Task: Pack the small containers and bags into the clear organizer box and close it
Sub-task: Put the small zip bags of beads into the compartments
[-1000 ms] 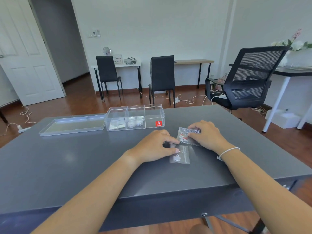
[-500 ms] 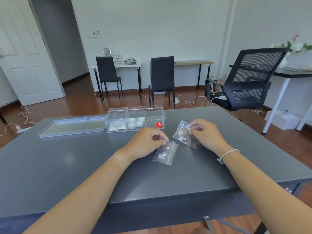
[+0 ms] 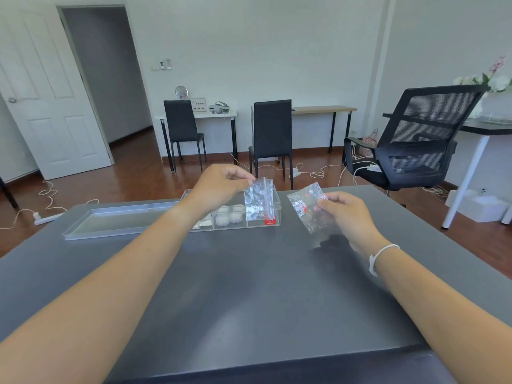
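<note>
Hanging from the left hand (image 3: 221, 187), a small clear plastic bag of white flecks (image 3: 259, 202) is pinched at its top edge between thumb and fingertips and sits above the right-hand compartment of the clear three-compartment organizer box (image 3: 273, 214). Whether the bag's lower end touches the box cannot be told. The right hand (image 3: 347, 214) grips a second small clear plastic bag with white and red pieces (image 3: 306, 206) by one side, tilted and raised off the surface, just right of the box.

The box stands open at the far middle of the dark grey surface (image 3: 249, 286). Its middle compartment holds several small round white containers (image 3: 230, 216); the left compartment is mostly hidden behind the left forearm. A small red label (image 3: 270, 221) shows on the front wall at the right end. The flat clear lid (image 3: 119, 220) lies on the surface, touching or just beside the box's left end.

A white band (image 3: 381, 254) circles the right wrist. Beyond the surface stand a black mesh office chair (image 3: 415, 139) and two black dining chairs (image 3: 273, 134).
</note>
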`<state>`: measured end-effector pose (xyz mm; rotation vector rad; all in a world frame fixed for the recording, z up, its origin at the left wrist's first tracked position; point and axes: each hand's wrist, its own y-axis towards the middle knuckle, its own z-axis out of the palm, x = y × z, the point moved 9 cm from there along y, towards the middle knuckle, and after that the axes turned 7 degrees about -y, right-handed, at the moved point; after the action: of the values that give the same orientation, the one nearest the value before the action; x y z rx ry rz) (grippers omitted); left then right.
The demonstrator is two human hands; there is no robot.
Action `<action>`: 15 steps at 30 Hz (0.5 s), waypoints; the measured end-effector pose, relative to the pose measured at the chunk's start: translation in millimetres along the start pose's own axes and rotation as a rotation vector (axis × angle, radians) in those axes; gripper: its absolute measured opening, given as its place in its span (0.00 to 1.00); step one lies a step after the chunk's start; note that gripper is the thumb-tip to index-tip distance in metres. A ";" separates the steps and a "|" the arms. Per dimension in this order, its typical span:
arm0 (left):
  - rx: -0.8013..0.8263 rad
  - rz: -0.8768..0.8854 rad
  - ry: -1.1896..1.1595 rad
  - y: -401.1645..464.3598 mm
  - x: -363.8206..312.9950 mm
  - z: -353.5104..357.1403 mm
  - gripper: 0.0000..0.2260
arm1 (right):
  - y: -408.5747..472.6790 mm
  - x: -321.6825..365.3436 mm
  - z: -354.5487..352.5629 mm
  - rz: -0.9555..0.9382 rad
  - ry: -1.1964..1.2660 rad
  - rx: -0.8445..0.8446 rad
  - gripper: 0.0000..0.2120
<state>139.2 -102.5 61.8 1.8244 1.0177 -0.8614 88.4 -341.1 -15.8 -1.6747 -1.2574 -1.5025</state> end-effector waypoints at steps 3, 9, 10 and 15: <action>-0.051 -0.033 0.014 15.2 7.8 -10.0 0.03 | 9.8 9.5 13.4 0.012 0.049 0.012 0.03; -0.088 -0.095 0.075 41.6 32.4 -13.5 0.06 | 30.9 27.1 41.2 0.007 0.116 0.015 0.09; -0.090 -0.097 0.083 45.9 35.1 -13.2 0.06 | 34.2 28.5 44.8 0.007 0.135 0.014 0.09; -0.097 -0.100 0.107 64.9 45.6 -6.4 0.07 | 46.4 26.1 55.6 0.029 0.188 -0.003 0.06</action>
<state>217.5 -102.8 47.7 1.7647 1.2065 -0.7662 152.6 -304.2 5.4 -1.5078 -1.1271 -1.6042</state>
